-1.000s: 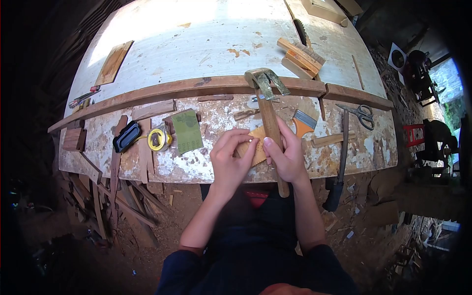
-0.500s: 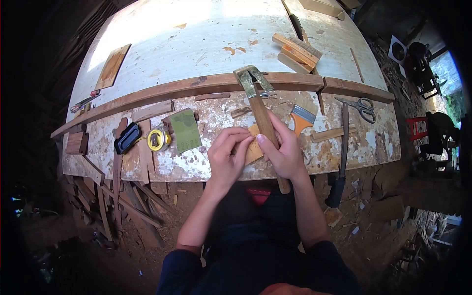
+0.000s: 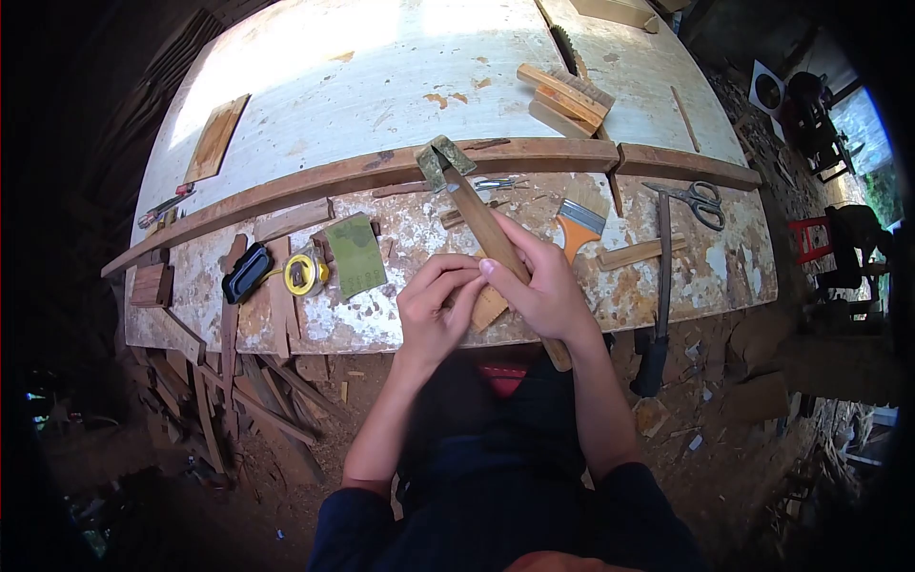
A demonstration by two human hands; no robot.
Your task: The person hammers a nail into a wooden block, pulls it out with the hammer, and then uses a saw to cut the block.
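My right hand is wrapped round the wooden handle of a claw hammer, whose worn, forked metal head points away from me over the long wooden rail. My left hand has thumb and fingers pinched together, right at my right thumb; I cannot tell what is between them. Below both hands, a small light-brown piece of wood shows near the bench's front edge, partly covered by fingers. Just right of my right hand lies a paintbrush with an orange handle.
The paint-flaked bench carries a yellow tape measure, green sandpaper, a black-and-blue case, scissors and wood offcuts. A long wooden rail crosses it. Beyond stand stacked wooden blocks near a saw blade.
The hammer's head has swung left and slightly down in the view as my right hand turned. My left fingers have stayed pinched by my right thumb.
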